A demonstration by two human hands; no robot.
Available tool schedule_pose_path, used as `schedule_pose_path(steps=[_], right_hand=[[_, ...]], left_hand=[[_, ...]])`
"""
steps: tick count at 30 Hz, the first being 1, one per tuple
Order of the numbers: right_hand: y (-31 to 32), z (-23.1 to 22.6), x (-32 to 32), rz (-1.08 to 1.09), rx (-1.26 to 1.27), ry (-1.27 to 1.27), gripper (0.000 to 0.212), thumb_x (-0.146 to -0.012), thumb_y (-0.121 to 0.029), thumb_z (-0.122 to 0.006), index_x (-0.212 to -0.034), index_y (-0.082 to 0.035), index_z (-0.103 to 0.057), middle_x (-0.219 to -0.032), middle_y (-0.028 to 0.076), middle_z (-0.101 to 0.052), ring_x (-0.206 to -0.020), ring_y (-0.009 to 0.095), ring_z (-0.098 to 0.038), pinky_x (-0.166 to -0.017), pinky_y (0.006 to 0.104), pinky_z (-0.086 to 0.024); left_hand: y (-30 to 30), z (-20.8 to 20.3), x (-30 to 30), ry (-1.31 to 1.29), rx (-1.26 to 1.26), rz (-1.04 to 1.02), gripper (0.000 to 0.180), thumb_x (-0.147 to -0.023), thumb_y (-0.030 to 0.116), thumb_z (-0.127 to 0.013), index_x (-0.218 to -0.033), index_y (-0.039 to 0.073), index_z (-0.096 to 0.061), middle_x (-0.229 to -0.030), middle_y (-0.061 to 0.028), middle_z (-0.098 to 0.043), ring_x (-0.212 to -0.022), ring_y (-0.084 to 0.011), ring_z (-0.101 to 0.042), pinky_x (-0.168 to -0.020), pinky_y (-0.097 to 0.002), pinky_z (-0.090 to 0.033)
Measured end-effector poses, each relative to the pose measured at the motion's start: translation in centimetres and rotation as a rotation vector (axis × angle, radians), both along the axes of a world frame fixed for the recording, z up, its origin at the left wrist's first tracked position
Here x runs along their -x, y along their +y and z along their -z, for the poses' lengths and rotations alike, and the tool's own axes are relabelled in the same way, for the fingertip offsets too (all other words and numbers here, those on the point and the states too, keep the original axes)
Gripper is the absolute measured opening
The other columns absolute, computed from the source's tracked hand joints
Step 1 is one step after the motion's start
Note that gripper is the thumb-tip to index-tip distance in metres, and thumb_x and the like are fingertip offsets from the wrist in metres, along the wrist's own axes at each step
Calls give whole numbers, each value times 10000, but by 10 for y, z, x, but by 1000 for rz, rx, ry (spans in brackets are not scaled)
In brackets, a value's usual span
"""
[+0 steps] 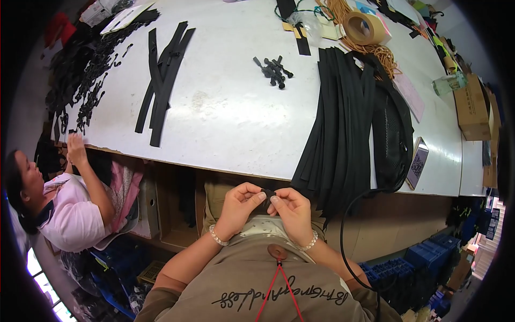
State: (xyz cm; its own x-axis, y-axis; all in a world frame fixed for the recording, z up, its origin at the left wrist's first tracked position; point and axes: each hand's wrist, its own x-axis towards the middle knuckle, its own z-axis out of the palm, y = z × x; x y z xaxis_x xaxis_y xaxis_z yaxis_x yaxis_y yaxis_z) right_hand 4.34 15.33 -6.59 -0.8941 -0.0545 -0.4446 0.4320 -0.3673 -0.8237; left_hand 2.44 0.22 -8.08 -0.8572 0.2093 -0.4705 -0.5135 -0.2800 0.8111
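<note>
Close to my body, just off the table's near edge, both hands meet at a small black piece (269, 193). My left hand (240, 208) pinches it from one side between thumb and fingertips. From the other side my right hand (292, 209) pinches it the same way. Fingers cover much of the piece, so its exact kind cannot be made out. Beyond my hands, a small heap of black pieces with knobbed ends (274, 71) lies on the white table (230, 118). To the right, a bundle of long black strips (343, 123) drapes over the edge.
A black bag (391, 129) and a phone (417, 163) lie right of the strips. Several black strips (166, 80) lie at left. Tape (365, 28) and cord sit behind. A co-worker (75, 204) handles black pieces at the left edge. A black cable (346, 236) passes my right arm.
</note>
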Motion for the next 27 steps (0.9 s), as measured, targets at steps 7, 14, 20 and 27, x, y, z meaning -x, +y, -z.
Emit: schedule_pose_path(steps=[7,14,20,27], right_hand=[[-4,20,5,182,334,-223,106,-865,-58,-565,-961,-21,-543,-749,18,-550,-577,98,-505,-533,240,-409],[-2,23,11,226,404,-298,63,-861,-67,-572,-917,-46,-556,-757,3,-544,-570,88,-481,-528,230,-380],[-6,20,14,293,462,-313,42,-855,-71,-584,-874,-38,-567,-733,0,-541,-586,83,-484,-538,223,-384],[-9,20,16,377,513,-358,19,-846,-58,-594,-829,-56,-585,-701,-13,-540,-590,74,-482,-558,225,-383]], left_hand=[[4,11,7,-289,-138,-44,85,-846,80,-603,-911,28,-586,-781,5,-612,-661,-8,-524,-512,-137,-377],[16,8,12,-283,-220,-111,107,-853,101,-604,-915,15,-586,-788,-17,-627,-644,-27,-530,-504,-148,-398],[16,18,10,-230,-185,-119,100,-857,97,-598,-906,10,-594,-780,-18,-628,-631,-21,-525,-503,-149,-381],[13,15,14,-259,-241,-77,71,-859,68,-583,-902,13,-596,-809,-33,-624,-707,-79,-558,-667,-211,-454]])
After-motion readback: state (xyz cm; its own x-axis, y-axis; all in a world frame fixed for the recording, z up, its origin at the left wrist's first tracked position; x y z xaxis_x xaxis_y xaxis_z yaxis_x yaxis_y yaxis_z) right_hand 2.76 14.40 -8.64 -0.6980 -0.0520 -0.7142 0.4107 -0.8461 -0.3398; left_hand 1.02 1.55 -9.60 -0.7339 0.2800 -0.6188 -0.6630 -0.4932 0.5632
